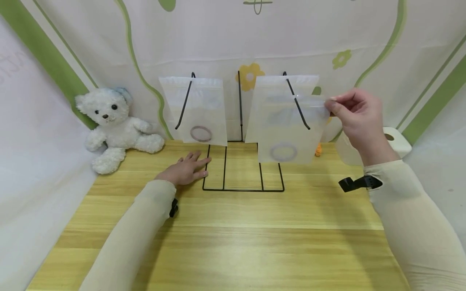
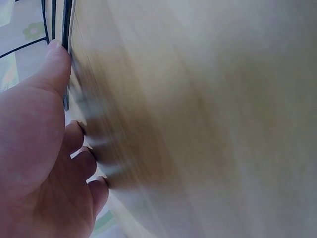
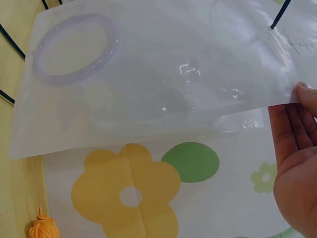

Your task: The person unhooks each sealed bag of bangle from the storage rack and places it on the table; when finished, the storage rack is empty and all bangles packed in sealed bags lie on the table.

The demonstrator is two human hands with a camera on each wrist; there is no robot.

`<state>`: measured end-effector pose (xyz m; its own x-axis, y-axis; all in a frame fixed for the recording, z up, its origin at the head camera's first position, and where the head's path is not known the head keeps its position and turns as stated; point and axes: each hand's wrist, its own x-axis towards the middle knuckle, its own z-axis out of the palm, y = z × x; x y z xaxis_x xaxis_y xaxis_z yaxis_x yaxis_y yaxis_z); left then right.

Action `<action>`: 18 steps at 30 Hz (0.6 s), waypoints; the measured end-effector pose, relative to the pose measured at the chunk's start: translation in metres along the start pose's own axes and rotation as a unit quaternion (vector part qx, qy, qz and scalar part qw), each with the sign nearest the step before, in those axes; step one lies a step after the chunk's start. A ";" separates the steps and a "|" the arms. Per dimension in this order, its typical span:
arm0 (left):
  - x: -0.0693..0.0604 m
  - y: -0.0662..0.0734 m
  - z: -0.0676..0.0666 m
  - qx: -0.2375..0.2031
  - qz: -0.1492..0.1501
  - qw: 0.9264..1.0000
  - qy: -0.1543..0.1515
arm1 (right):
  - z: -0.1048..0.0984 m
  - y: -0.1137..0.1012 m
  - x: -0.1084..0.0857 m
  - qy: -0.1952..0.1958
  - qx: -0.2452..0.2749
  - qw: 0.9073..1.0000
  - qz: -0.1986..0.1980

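My right hand [image 1: 360, 115] pinches the upper right corner of a translucent plastic bag [image 1: 276, 133] between thumb and fingers. This bag is on the right hook [image 1: 301, 111] of a black wire rack [image 1: 243, 190], in front of another bag [image 1: 253, 129]. A pale lilac ring like a bangle [image 3: 74, 78] shows inside the front bag. On the left hook [image 1: 184, 103] hangs another bag [image 1: 207, 109] with a pinkish ring [image 1: 201, 133] in it. My left hand [image 1: 185, 169] rests on the table with fingers spread, its fingertips at the left side of the rack's base.
A white teddy bear [image 1: 118, 129] sits at the back left of the wooden table [image 1: 233, 242]. Behind the right hand stands a white tissue box [image 1: 398, 141]. A small orange yarn ball [image 3: 44, 229] lies near the patterned curtain [image 1: 218, 36] at the back.
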<state>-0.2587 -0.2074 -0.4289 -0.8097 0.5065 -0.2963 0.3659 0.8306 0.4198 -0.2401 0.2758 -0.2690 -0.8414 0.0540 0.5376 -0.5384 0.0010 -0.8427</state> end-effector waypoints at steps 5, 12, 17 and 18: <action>-0.006 0.011 -0.004 0.023 -0.019 1.000 -0.003 | -0.001 -0.003 -0.009 0.001 -0.010 1.000 0.001; 0.004 -0.006 0.003 0.014 -0.005 1.000 0.001 | -0.005 -0.007 -0.023 0.010 -0.001 1.000 0.007; -0.001 0.001 -0.002 0.004 -0.009 1.000 -0.007 | -0.007 -0.007 -0.030 0.001 0.034 0.999 -0.024; -0.001 0.002 -0.002 0.006 -0.010 1.000 -0.007 | -0.007 -0.007 -0.031 -0.002 0.039 0.999 -0.030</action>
<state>-0.2582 -0.2067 -0.4256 -0.8111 0.4920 -0.3163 0.3542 0.8435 0.4039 -0.2097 0.2811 -0.2805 -0.8076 0.0524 0.5873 -0.5897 -0.0740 -0.8043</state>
